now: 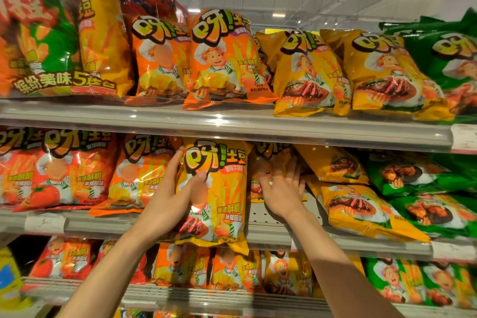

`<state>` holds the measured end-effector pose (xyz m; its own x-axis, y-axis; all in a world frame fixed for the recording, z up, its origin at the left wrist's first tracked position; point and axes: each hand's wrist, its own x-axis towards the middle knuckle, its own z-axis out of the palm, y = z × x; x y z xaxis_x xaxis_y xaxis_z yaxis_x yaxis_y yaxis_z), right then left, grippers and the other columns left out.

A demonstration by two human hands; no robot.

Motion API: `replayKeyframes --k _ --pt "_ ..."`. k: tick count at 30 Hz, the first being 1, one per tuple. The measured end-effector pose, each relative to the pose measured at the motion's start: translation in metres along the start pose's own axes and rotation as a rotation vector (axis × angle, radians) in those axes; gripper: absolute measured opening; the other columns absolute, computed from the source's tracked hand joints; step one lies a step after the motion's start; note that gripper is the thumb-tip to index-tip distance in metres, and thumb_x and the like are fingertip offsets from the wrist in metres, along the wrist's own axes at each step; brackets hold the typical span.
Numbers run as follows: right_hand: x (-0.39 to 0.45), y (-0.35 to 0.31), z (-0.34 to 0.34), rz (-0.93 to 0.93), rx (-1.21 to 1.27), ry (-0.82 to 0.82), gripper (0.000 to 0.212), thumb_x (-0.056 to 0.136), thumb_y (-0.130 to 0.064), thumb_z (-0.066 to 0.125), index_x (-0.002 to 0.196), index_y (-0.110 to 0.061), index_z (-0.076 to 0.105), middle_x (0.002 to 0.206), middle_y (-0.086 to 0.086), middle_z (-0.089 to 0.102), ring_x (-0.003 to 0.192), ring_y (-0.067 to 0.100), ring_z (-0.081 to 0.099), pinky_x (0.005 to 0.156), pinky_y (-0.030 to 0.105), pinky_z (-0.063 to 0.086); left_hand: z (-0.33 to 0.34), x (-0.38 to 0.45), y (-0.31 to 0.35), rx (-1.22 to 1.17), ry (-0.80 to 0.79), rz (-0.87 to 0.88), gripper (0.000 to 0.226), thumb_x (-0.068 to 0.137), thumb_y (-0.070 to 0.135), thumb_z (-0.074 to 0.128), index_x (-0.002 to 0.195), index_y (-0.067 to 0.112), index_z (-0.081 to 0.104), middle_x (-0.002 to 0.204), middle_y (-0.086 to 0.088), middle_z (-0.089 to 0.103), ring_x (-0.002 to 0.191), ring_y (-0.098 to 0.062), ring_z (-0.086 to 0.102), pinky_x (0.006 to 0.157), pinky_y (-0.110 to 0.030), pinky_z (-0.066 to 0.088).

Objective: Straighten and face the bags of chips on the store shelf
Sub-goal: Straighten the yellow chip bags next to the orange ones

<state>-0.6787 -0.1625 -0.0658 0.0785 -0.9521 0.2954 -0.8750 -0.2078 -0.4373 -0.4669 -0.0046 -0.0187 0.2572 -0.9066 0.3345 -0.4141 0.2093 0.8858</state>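
You had two hands up at the middle shelf [160,224] — the left hand [170,196] and the right hand [280,188]. Three shelves showed. On the top shelf [232,121], from nine o'clock across to three, you could count one big multipack [51,41], two orange bags [191,59], two yellow bags [343,72] and one green bag [449,59] in front. On the middle shelf, toward nine o'clock, stood two red tomato bags [49,170] and one orange bag [136,175]; at the centre, one upright yellow bag [222,193]; toward three o'clock, two slumped yellow bags [348,188] and at least two green ones [423,196] — blur hid any more.
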Motion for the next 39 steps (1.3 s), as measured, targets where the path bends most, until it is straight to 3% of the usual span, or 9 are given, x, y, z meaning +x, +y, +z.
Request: replayKeyframes --k 3,6,10,14,18,21,27,34,39 --pt "-0.024 -0.004 -0.015 -0.037 0.19 0.055 0.066 0.102 -0.058 0.026 0.157 -0.023 0.018 0.167 0.01 0.003 0.154 0.026 0.001 0.124 0.046 0.003 0.002 -0.002 -0.002 0.001 0.015 0.008 0.078 0.089 0.059 0.055 0.154 0.051 0.012 0.16 0.023 0.02 0.144 -0.001 0.019 0.114 -0.036 0.024" --pt "-0.061 -0.006 -0.034 -0.044 0.49 0.021 0.058 0.101 -0.058 0.032 0.151 -0.029 0.034 0.157 -0.004 0.035 0.14 0.01 0.034 0.114 0.034 0.03 0.015 -0.005 0.0 -0.024 -0.005 0.02 0.078 0.089 0.058 0.055 0.154 0.051 0.013 0.151 0.031 0.022 0.137 0.005 0.021 0.111 -0.032 0.026" --pt "-0.099 -0.009 -0.052 0.0 0.75 -0.163 0.065 0.093 -0.069 0.036 0.15 -0.039 0.027 0.138 -0.018 0.049 0.118 -0.001 0.047 0.096 0.023 0.035 0.05 -0.002 0.005 -0.044 -0.017 0.057 0.078 0.09 0.059 0.054 0.155 0.048 0.012 0.148 0.031 0.02 0.137 0.007 0.017 0.109 -0.027 0.022" --pt "-0.087 -0.001 -0.054 0.014 0.851 -0.115 0.059 0.096 -0.059 0.049 0.146 -0.046 0.021 0.131 -0.029 0.047 0.114 -0.009 0.051 0.087 0.01 0.043 0.085 0.018 0.016 -0.049 -0.047 0.054 0.083 0.093 0.058 0.051 0.159 0.034 0.007 0.158 0.019 0.019 0.135 0.007 0.015 0.105 -0.018 0.019" --pt "-0.06 0.005 -0.055 0.049 0.765 0.041 0.067 0.098 -0.057 0.046 0.154 -0.032 0.018 0.146 -0.006 0.047 0.133 0.019 0.048 0.109 0.04 0.043 0.105 0.045 0.018 -0.053 -0.058 0.08 0.082 0.094 0.06 0.05 0.158 0.036 0.006 0.153 0.015 0.032 0.14 -0.002 0.026 0.108 -0.022 0.026" --pt "-0.051 0.009 -0.051 0.06 0.635 0.078 0.067 0.102 -0.052 0.04 0.156 -0.023 0.015 0.155 0.004 0.038 0.139 0.024 0.041 0.112 0.04 0.038 0.115 0.044 0.003 -0.024 -0.11 0.064 0.08 0.09 0.072 0.047 0.155 0.048 0.005 0.16 0.009 0.032 0.145 -0.012 0.032 0.119 -0.041 0.03" --pt "-0.065 0.018 -0.039 -0.023 0.416 0.176 0.064 0.104 -0.049 0.031 0.159 -0.029 0.004 0.162 -0.002 0.017 0.145 0.02 0.027 0.113 0.034 0.028 0.128 0.03 -0.024 0.1 -0.126 0.145 0.071 0.099 0.05 0.052 0.157 0.039 0.014 0.161 0.016 0.024 0.148 -0.004 0.023 0.121 -0.04 0.027" --pt "-0.066 0.023 -0.034 -0.044 0.415 0.084 0.063 0.103 -0.055 0.024 0.158 -0.035 0.001 0.166 -0.008 0.011 0.151 0.016 0.019 0.115 0.029 0.023 0.125 0.023 -0.024 0.188 -0.121 0.196 0.071 0.099 0.053 0.05 0.156 0.045 0.01 0.145 0.028 0.025 0.143 -0.009 0.034 0.115 -0.041 0.038" --pt "-0.076 0.021 -0.041 0.007 0.495 0.018 0.075 0.101 -0.058 0.032 0.155 -0.038 -0.016 0.167 -0.009 0.004 0.152 0.016 0.016 0.118 0.034 0.022 0.117 0.019 -0.023 0.206 -0.131 0.215 0.071 0.097 0.054 0.051 0.157 0.041 0.015 0.159 0.019 0.026 0.146 -0.007 0.032 0.117 -0.04 0.035"
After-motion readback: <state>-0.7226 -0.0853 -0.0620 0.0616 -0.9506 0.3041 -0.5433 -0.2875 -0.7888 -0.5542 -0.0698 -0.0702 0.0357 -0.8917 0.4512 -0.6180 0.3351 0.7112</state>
